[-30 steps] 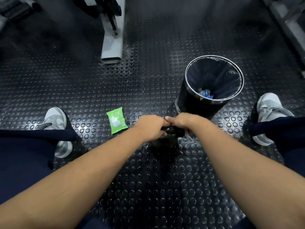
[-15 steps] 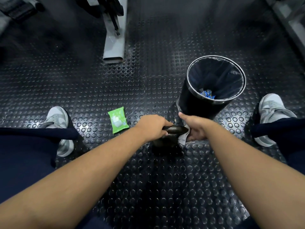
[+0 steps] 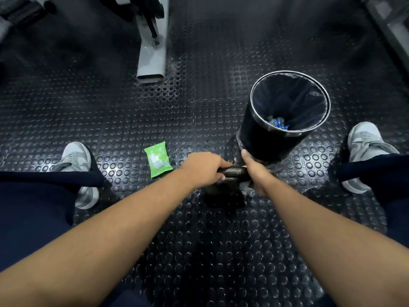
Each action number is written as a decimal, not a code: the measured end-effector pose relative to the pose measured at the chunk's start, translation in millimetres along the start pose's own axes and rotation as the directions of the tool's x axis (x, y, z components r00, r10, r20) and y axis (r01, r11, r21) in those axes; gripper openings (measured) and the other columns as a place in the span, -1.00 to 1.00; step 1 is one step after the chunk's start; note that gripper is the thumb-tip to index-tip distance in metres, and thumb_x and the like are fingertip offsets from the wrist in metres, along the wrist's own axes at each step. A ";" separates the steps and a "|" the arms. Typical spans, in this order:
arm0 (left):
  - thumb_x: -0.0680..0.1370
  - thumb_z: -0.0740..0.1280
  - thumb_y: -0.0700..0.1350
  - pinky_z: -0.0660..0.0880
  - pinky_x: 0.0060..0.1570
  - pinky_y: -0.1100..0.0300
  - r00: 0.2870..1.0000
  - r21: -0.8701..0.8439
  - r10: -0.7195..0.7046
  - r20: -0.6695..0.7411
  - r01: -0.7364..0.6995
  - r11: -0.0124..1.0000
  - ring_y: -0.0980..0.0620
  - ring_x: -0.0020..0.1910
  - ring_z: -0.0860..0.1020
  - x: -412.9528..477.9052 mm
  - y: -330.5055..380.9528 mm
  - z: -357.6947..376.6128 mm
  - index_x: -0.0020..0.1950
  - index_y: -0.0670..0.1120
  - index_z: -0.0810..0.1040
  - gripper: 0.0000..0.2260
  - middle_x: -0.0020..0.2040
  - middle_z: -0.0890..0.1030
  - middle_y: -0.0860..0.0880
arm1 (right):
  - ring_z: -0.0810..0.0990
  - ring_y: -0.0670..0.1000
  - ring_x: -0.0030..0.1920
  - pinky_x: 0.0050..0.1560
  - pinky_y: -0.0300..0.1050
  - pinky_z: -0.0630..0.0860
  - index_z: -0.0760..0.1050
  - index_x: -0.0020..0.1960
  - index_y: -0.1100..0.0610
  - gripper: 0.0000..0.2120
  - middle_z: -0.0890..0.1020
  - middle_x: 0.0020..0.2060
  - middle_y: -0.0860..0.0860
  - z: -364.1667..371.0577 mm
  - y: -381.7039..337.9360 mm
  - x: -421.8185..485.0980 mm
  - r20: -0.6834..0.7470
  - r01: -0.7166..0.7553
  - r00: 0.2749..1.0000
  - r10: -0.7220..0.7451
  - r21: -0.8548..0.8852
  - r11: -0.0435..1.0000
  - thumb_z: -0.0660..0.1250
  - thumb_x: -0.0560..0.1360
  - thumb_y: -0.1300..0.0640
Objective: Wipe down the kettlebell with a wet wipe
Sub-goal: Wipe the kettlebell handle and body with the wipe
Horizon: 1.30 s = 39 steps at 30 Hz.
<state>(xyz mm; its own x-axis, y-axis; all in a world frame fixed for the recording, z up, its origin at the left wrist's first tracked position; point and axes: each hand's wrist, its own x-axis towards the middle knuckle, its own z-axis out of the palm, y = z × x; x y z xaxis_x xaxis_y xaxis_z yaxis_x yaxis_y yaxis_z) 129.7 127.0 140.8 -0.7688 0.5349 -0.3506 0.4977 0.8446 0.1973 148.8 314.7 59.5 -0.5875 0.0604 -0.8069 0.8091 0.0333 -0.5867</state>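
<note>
The kettlebell (image 3: 230,181) stands on the studded rubber floor (image 3: 132,120) between the person's feet, just in front of the black waste bin (image 3: 254,138). The left hand (image 3: 203,168) is clamped round the left end of the kettlebell's handle, fingers curled over the bar. The right hand (image 3: 257,175) sits against the right end of the handle and the shoulder of the weight, thumb pointing up. It holds a white wet wipe (image 3: 244,185) pressed to the metal; only a corner of the wipe peeks out below the palm, and the fingers themselves are hidden behind the iron. The two hands are close, with a short stretch of bare handle between them.

A green pack of wipes (image 3: 158,159) lies flat on the floor just left of the left hand. A blue wrapper (image 3: 277,123) rests at the bottom of the lined bin. A grey shoe (image 3: 75,160) is planted out to the left and another shoe (image 3: 363,138) to the right. Further off stands the grey foot of a gym machine (image 3: 151,63).
</note>
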 end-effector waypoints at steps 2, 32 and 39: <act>0.59 0.35 0.17 0.58 0.06 0.04 1.000 -0.006 -0.004 0.002 0.004 1.000 0.03 0.23 0.59 0.9 -0.6 0.4 0.46 0.37 0.41 -0.57 0.25 0.63 0.18 | 0.74 0.12 0.00 -0.06 -0.01 0.67 0.55 0.33 0.08 -0.26 0.73 0.11 0.12 -4.5 -0.9 -5.4 0.043 -0.066 0.997 0.060 0.140 0.988 0.21 0.49 -0.49; 0.59 0.35 0.17 0.57 0.05 0.08 1.000 -0.018 -0.012 -0.001 0.012 1.000 0.05 0.28 0.58 2.9 -3.9 3.2 0.48 0.36 0.39 -0.54 0.31 0.61 0.20 | 0.73 0.30 0.07 0.16 0.20 0.64 0.36 0.44 0.21 -0.26 0.69 0.12 0.32 -39.0 -67.6 -34.8 0.246 -0.108 0.947 0.206 -0.360 0.927 0.13 0.60 -0.39; 0.59 0.33 0.19 0.55 -0.03 0.06 1.000 0.005 -0.017 0.020 0.017 1.000 0.00 0.25 0.58 4.1 -2.8 4.7 0.49 0.37 0.36 -0.54 0.27 0.63 0.16 | 0.73 0.23 -0.08 0.14 0.15 0.61 0.41 0.29 0.26 -0.28 0.71 0.03 0.32 -21.6 -90.6 -39.5 0.151 -0.049 0.970 0.190 -0.644 0.763 0.13 0.59 -0.40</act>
<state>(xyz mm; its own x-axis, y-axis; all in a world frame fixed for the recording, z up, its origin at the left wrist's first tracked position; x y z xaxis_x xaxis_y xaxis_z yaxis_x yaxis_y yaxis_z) 127.0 126.7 134.5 -0.7690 0.5194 -0.3726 0.4864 0.8537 0.1863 98.9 330.8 146.0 -0.4178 -0.0853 -0.9045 0.6523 0.6649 -0.3640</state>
